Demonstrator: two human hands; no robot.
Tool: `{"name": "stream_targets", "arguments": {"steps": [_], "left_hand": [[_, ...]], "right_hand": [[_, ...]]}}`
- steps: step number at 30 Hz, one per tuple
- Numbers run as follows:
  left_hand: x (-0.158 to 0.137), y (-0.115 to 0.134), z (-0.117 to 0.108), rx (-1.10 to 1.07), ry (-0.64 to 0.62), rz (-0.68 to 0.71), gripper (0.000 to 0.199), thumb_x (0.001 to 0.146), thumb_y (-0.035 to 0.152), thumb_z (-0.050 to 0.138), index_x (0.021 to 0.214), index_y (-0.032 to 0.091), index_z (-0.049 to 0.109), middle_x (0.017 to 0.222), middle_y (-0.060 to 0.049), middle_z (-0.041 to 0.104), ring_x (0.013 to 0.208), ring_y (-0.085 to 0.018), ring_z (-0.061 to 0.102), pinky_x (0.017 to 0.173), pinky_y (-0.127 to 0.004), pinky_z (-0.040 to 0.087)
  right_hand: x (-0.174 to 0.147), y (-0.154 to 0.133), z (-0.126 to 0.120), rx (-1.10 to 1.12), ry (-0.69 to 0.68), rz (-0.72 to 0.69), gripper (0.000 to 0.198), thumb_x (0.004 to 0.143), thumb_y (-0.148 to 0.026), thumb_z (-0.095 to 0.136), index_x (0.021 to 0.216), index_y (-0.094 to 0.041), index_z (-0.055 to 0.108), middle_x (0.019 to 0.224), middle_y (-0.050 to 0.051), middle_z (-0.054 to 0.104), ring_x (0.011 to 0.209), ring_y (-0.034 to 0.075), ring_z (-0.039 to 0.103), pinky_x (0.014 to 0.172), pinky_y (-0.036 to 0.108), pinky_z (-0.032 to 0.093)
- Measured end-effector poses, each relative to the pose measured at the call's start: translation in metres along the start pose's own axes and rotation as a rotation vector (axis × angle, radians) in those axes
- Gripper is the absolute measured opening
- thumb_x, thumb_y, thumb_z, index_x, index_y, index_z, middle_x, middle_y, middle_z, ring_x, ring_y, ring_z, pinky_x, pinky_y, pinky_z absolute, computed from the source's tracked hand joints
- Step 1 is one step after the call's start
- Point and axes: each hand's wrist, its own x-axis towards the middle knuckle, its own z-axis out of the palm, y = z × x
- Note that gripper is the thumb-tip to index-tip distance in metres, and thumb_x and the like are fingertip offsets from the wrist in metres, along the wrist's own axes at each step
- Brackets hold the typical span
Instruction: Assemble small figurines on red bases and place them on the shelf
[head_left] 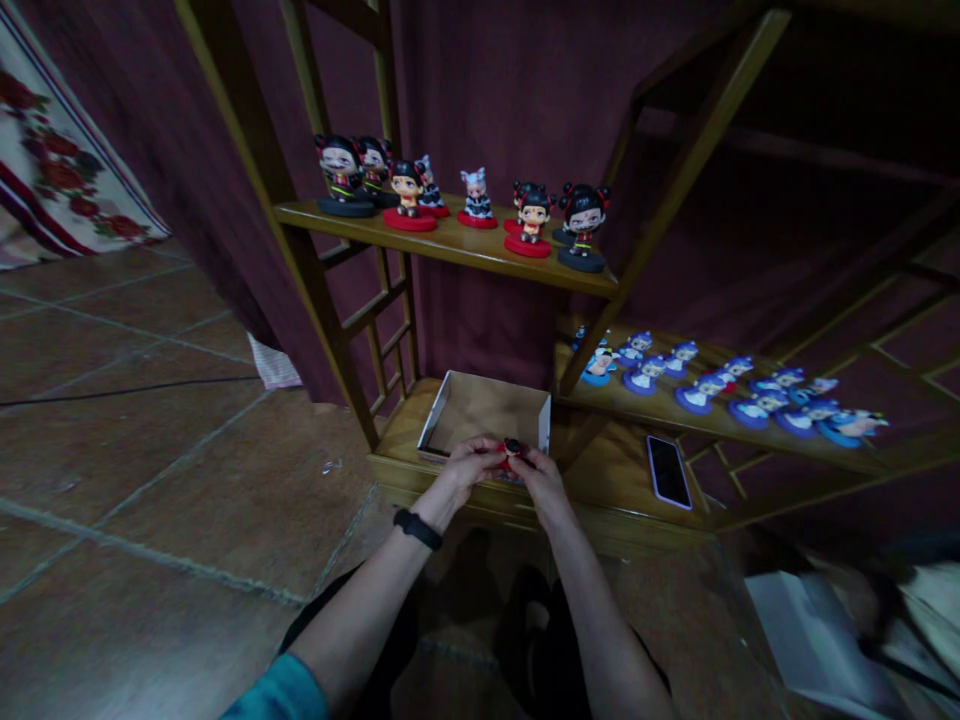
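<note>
Between my two hands is a small figurine (511, 450) with black hair and red parts. The fingers of my left hand (474, 465) close on its left side, and those of my right hand (541, 477) close on its right. Both hands are over the near edge of an open cardboard box (480, 405), whose brown inside shows behind them. The box stands on the lowest wooden board of a display shelf. My fingers cover much of the figurine's lower part.
On the upper shelf (450, 240) stand several figurines with red or black bases. Several blue-based figurines (701, 393) line the right shelf. A phone (669, 472) lies on the lowest board. A slanted wooden post (675, 180) rises at right. A white box (814, 630) sits on the floor.
</note>
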Motion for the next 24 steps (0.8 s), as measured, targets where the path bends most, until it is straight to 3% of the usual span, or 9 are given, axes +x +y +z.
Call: {"name": "stream_targets", "arguments": {"steps": [6,13,24], "left_hand": [[-0.002,0.001,0.002,0.006,0.012,0.053,0.031,0.054,0.016,0.082,0.077,0.012,0.063,0.067,-0.004,0.067,0.059,-0.012,0.064,0.063,-0.024,0.050],[-0.005,0.006,0.004,0.046,-0.061,0.202,0.030,0.057,0.018,0.078,0.082,0.013,0.062,0.066,-0.001,0.066,0.059,-0.012,0.061,0.063,-0.024,0.047],[-0.012,0.017,0.009,0.104,-0.082,0.274,0.026,0.057,0.014,0.074,0.080,0.014,0.061,0.065,0.000,0.066,0.058,-0.012,0.059,0.062,-0.024,0.046]], "right_hand": [[0.003,0.004,-0.002,-0.014,0.006,-0.043,0.040,0.058,-0.032,0.072,0.096,-0.022,0.069,0.090,0.002,0.072,0.077,0.018,0.063,0.069,0.031,0.052],[0.005,0.001,-0.003,-0.077,-0.006,-0.160,0.044,0.059,-0.023,0.071,0.103,-0.026,0.068,0.099,0.000,0.071,0.095,0.021,0.063,0.089,0.037,0.049],[0.007,0.001,-0.009,-0.173,0.000,-0.249,0.036,0.065,-0.022,0.067,0.101,-0.027,0.070,0.099,0.000,0.069,0.092,0.019,0.063,0.087,0.033,0.049]]}}
